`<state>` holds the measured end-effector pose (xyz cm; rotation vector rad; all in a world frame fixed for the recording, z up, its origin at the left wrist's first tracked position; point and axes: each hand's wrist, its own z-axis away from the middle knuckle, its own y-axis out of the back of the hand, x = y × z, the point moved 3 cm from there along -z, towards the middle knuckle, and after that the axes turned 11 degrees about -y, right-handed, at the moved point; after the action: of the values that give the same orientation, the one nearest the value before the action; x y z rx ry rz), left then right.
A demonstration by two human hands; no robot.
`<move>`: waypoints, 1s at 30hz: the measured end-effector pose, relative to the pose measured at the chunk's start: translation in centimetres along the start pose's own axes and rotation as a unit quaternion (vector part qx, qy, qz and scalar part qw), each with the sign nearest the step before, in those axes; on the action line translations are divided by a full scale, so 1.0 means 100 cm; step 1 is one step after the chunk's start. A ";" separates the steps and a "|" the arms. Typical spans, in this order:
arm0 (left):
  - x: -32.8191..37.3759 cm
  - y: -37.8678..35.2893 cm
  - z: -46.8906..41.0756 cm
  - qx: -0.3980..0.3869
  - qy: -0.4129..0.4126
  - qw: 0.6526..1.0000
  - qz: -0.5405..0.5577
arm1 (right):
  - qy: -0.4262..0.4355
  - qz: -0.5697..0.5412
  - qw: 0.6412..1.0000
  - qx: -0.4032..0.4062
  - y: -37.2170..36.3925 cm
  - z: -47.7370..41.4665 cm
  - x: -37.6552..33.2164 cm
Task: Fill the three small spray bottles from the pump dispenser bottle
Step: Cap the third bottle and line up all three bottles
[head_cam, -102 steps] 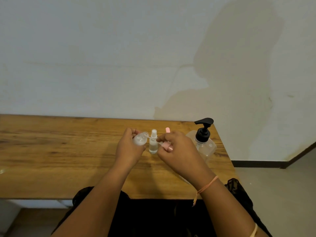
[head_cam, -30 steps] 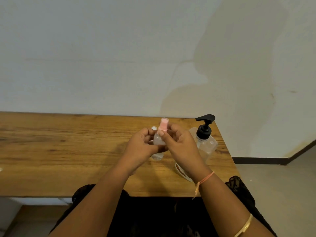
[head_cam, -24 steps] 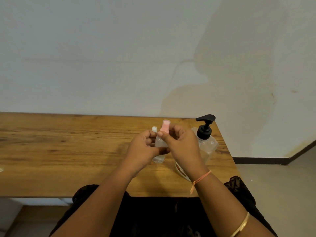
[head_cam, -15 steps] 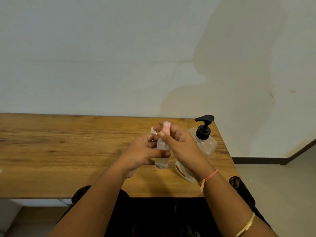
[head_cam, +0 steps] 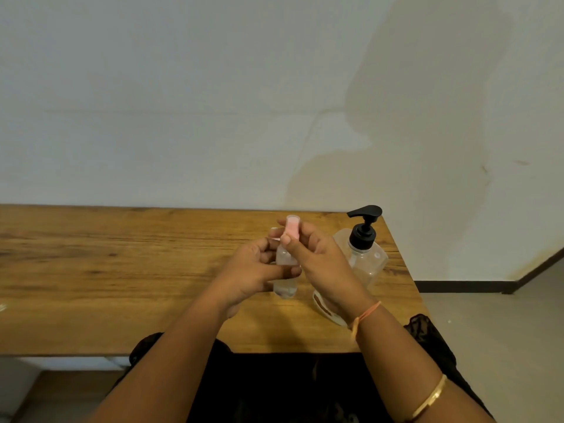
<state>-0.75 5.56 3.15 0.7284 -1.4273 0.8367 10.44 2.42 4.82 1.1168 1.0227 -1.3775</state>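
Pink cap [head_cam: 292, 228] pinched in our right hand [head_cam: 320, 264]; our left hand [head_cam: 253, 276] grips the bottle [head_cam: 284, 257]. We should twist squarely, bottle upright, without squeezing.

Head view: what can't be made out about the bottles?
- Held spray bottle: left hand grips its middle, hiding the fill level.
- Pink top: right hand pinches it, covering the joint; seated or loose unclear.
- Second spray bottle: only its whitish tip shows behind the left hand.
- Third spray bottle: unseen.
- Pump dispenser bottle: lower body behind the right hand.
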 end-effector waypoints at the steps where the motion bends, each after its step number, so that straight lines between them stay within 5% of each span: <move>1: 0.001 0.002 0.001 -0.011 0.002 1.000 0.012 | -0.004 -0.025 0.999 -0.043 0.002 0.002 -0.002; 4: 0.004 0.003 0.001 -0.034 0.005 0.999 0.022 | -0.001 -0.043 0.996 -0.072 0.006 0.004 -0.005; 15: -0.001 -0.007 -0.002 0.021 -0.049 0.998 -0.023 | -0.003 0.029 0.997 0.076 -0.003 -0.004 0.003; 22: 0.002 0.006 0.000 -0.051 0.021 0.998 -0.007 | -0.020 -0.079 0.994 -0.079 0.007 0.001 0.000; 30: -0.003 0.004 -0.001 -0.020 -0.001 0.999 -0.026 | 0.015 0.008 1.000 0.019 -0.002 -0.006 0.005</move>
<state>-1.03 5.85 2.86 0.7336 -1.4175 0.7646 10.31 2.95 4.18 1.1751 1.0102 -1.3763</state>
